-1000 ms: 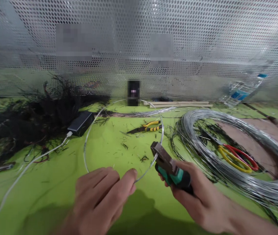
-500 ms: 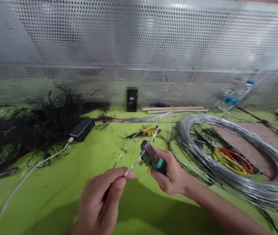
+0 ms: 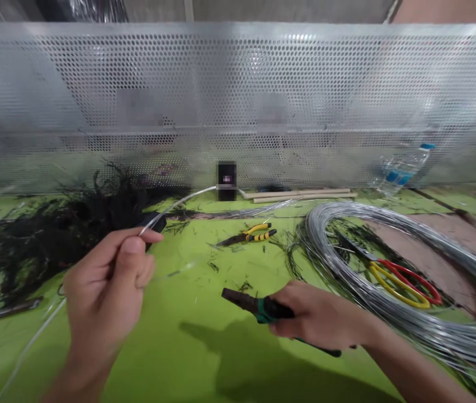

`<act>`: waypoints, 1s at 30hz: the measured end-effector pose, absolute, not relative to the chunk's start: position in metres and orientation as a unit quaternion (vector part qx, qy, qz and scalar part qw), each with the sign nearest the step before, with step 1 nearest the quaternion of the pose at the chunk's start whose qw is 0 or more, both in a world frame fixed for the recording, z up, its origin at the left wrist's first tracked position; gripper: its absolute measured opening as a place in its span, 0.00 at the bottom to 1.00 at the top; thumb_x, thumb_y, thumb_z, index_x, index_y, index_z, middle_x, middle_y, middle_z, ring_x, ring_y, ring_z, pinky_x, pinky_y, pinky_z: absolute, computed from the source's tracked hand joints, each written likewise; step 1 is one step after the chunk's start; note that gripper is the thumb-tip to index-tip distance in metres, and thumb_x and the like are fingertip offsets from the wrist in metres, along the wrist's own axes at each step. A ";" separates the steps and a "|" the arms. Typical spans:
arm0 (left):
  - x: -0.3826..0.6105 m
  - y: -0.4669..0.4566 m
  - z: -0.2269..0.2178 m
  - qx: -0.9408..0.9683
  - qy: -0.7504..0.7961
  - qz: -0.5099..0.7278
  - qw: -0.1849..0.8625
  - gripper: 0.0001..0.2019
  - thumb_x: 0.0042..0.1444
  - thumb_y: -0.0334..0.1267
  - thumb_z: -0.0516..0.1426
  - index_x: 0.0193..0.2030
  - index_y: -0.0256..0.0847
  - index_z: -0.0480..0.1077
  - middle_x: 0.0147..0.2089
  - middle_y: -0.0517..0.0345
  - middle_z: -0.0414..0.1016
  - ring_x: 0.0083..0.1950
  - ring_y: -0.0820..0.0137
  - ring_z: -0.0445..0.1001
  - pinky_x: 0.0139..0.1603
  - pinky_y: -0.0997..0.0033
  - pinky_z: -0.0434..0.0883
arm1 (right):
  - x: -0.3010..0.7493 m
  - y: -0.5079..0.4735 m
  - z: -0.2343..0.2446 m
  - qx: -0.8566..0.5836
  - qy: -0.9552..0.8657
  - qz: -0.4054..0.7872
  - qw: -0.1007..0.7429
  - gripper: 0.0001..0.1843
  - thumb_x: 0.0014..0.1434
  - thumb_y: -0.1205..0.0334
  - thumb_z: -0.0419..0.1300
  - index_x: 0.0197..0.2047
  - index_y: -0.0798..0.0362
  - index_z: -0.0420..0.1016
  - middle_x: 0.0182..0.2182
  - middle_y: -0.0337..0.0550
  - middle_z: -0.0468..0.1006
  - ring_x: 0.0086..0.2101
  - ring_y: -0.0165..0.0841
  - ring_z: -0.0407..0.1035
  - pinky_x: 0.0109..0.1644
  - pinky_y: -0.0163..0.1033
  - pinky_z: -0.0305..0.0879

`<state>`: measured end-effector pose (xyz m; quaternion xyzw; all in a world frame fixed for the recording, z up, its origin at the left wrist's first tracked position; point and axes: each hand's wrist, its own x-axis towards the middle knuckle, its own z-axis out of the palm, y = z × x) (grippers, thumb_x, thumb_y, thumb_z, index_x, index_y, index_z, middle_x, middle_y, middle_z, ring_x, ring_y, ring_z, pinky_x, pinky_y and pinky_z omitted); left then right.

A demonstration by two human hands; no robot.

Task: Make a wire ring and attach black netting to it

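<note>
Left hand [image 3: 105, 282]: fingers pinch thin wire [image 3: 179, 202].
Right hand [image 3: 321, 316]: fingers closed round green pliers [image 3: 258, 306].
Nearby: yellow pliers [image 3: 248, 234] ahead; wire coil [image 3: 430, 322] with scissors [image 3: 401, 280] right; black fibre heap [image 3: 45, 240] left.

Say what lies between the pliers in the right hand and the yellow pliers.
Head view: only green tabletop with small black clippings lies between the held pliers and the yellow pliers.

Bare green mat [image 3: 170, 319] in front of the yellow pliers [image 3: 248, 234] is our open lane, bar our right hand [image 3: 317, 322] gripping green-handled cutters [image 3: 258, 306]. Right of them: wire coil [image 3: 389, 263] blocks. Left: black tangle [image 3: 45, 240], plus the wire strand [image 3: 179, 202] pinched in our left hand [image 3: 107, 280]. Behind: perforated panel [image 3: 238, 101], dead end.
</note>
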<state>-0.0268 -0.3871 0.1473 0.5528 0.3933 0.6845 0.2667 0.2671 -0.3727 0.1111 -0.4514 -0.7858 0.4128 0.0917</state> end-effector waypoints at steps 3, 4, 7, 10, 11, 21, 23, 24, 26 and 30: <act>-0.021 -0.383 0.167 0.576 0.335 0.668 0.331 0.09 0.68 0.43 0.61 0.40 0.43 0.81 0.21 0.69 0.43 0.19 0.78 0.41 0.19 0.70 0.42 | 0.270 -0.359 0.115 -0.498 -0.774 0.346 0.183 0.12 0.59 0.55 0.64 0.28 0.50 0.71 0.24 0.39 0.72 0.25 0.32 0.62 0.30 0.39 0.54; -0.018 -0.383 0.171 0.578 0.326 0.660 0.351 0.10 0.68 0.43 0.61 0.39 0.43 0.81 0.21 0.69 0.42 0.19 0.78 0.40 0.18 0.70 0.40 | 0.273 -0.356 0.120 -0.507 -0.759 0.326 0.247 0.14 0.64 0.52 0.60 0.31 0.50 0.70 0.26 0.40 0.72 0.26 0.33 0.62 0.31 0.40 0.55; -0.009 -0.384 0.174 0.558 0.322 0.654 0.396 0.10 0.70 0.40 0.58 0.40 0.44 0.81 0.22 0.69 0.41 0.20 0.78 0.39 0.19 0.72 0.40 | 0.284 -0.352 0.147 -0.410 -0.672 0.369 0.494 0.18 0.71 0.45 0.51 0.38 0.49 0.72 0.30 0.41 0.73 0.29 0.35 0.66 0.33 0.42 0.62; -0.002 -0.382 0.171 0.532 0.324 0.657 0.426 0.10 0.70 0.40 0.59 0.40 0.44 0.80 0.23 0.70 0.40 0.20 0.80 0.39 0.19 0.76 0.43 | 0.289 -0.354 0.173 -0.282 -0.662 0.453 0.526 0.22 0.73 0.42 0.52 0.49 0.50 0.78 0.38 0.46 0.80 0.37 0.39 0.75 0.38 0.45 0.69; -0.001 -0.380 0.170 0.525 0.326 0.656 0.434 0.10 0.70 0.41 0.59 0.39 0.44 0.80 0.23 0.70 0.41 0.20 0.80 0.40 0.18 0.78 0.45 | 0.288 -0.355 0.179 -0.278 -0.669 0.438 0.532 0.18 0.73 0.45 0.56 0.49 0.49 0.79 0.35 0.44 0.80 0.34 0.37 0.74 0.36 0.43 0.68; 0.005 -0.361 0.183 0.738 0.406 0.463 0.276 0.14 0.74 0.47 0.54 0.53 0.42 0.77 0.27 0.64 0.68 0.22 0.77 0.63 0.22 0.77 0.63 | 0.265 -0.343 0.176 -0.301 -0.681 0.339 0.576 0.14 0.75 0.51 0.59 0.40 0.49 0.77 0.22 0.31 0.54 0.22 0.26 0.45 0.24 0.39 0.40; 0.005 -0.362 0.187 0.772 0.408 0.447 0.193 0.14 0.75 0.45 0.53 0.51 0.43 0.78 0.24 0.66 0.62 0.22 0.77 0.60 0.22 0.76 0.59 | 0.265 -0.344 0.175 -0.303 -0.705 0.301 0.566 0.14 0.75 0.52 0.59 0.40 0.49 0.77 0.24 0.32 0.56 0.23 0.26 0.48 0.24 0.38 0.44; 0.004 -0.363 0.188 0.783 0.405 0.442 0.166 0.14 0.74 0.44 0.53 0.50 0.43 0.79 0.22 0.67 0.60 0.21 0.77 0.59 0.22 0.76 0.58 | 0.264 -0.345 0.175 -0.298 -0.719 0.289 0.557 0.13 0.75 0.53 0.59 0.40 0.49 0.77 0.24 0.32 0.57 0.23 0.26 0.48 0.24 0.38 0.45; 0.000 -0.364 0.189 0.792 0.401 0.434 0.153 0.13 0.73 0.43 0.54 0.46 0.45 0.80 0.20 0.67 0.57 0.19 0.77 0.56 0.20 0.75 0.55 | 0.264 -0.345 0.175 -0.289 -0.749 0.267 0.533 0.10 0.74 0.56 0.60 0.40 0.48 0.76 0.23 0.32 0.60 0.23 0.27 0.50 0.24 0.37 0.48; -0.009 -0.365 0.189 0.743 0.377 0.425 0.355 0.15 0.72 0.49 0.56 0.43 0.49 0.83 0.19 0.67 0.53 0.19 0.76 0.50 0.18 0.75 0.50 | 0.261 -0.340 0.171 -0.276 -0.798 0.219 0.489 0.05 0.73 0.61 0.60 0.44 0.47 0.78 0.28 0.37 0.74 0.25 0.29 0.61 0.28 0.38 0.57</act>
